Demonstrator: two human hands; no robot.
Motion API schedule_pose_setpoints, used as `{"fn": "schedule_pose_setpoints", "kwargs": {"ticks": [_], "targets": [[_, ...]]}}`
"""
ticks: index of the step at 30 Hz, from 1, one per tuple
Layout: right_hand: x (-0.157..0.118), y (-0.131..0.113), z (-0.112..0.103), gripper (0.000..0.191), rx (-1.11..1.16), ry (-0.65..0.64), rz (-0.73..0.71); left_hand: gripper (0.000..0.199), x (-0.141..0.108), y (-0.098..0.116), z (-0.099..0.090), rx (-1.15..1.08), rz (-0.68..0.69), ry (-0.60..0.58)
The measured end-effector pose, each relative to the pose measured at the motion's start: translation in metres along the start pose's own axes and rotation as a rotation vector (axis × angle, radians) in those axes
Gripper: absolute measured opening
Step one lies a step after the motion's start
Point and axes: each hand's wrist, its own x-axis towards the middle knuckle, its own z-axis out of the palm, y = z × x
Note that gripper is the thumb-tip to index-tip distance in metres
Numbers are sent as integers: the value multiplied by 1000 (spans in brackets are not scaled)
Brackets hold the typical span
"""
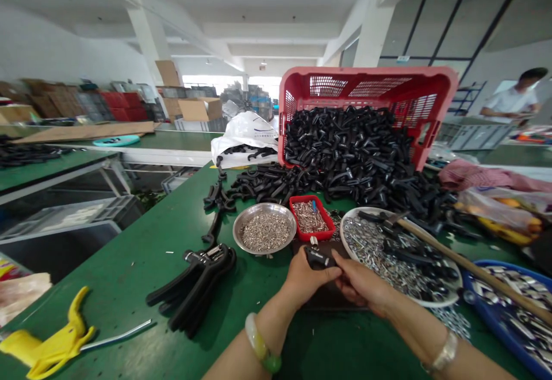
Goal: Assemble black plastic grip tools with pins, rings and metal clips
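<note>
My left hand (304, 279) is closed around a small black plastic part (318, 257), held low over a dark brown block (330, 296) on the bench. A short shiny metal piece (314, 242) shows at the part's upper end. At the part's right end, my right hand (362, 282) pinches with thumb and fingers; its lower fingers are curled and partly hidden. Just beyond the hands are a steel bowl (236, 230) of small metal pieces and a red tray (329, 234) of pins. Left of them lie stacked black plier-like tools (194, 288) with springs.
A tilted red crate (366, 72) spills black plastic parts (345, 144) onto the green bench (146, 342). On the right, a hammer (474, 268) lies across a white basin (459, 296) and blue basin (487, 322) of metal parts. A yellow air gun (56, 340) lies left. A person (513, 101) works behind.
</note>
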Motion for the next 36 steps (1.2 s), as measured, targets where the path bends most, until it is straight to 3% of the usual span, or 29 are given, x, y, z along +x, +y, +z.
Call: {"fn": "schedule_pose_setpoints", "kwargs": {"ticks": [2,4,6,8,10,14,16,19,21,23,28,31,36], "targets": [[0,3,-7,51,-89,77,-53,38,-2,5,-3,145,116,-53],[2,5,-18,33,-270,176,-232,31,-4,13,-9,284,179,-196],[5,7,-28,31,-386,128,-462,32,-5,18,-15,417,216,-346],[7,9,-32,31,-446,-12,-593,33,-5,18,-21,531,215,-415],[8,12,-30,25,-513,-54,-573,32,-4,12,-23,589,249,-342],[3,16,-15,25,-692,76,-384,37,-5,3,-18,564,469,-70],[-2,20,-12,26,-739,128,-298,38,-4,7,-16,547,539,-69],[-11,37,-21,30,-704,255,-262,39,9,27,-16,687,586,-179],[-18,56,-30,34,-701,395,-237,34,30,45,-16,942,509,-205],[-26,76,-38,33,-716,479,-197,22,59,61,-14,1241,311,-112],[-41,103,-43,29,-697,478,-295,17,127,67,3,1437,119,-195],[-43,104,-41,29,-698,490,-288,27,141,56,7,1482,97,-233],[-41,105,-38,29,-717,507,-258,15,141,48,-5,1459,169,-228]]}}
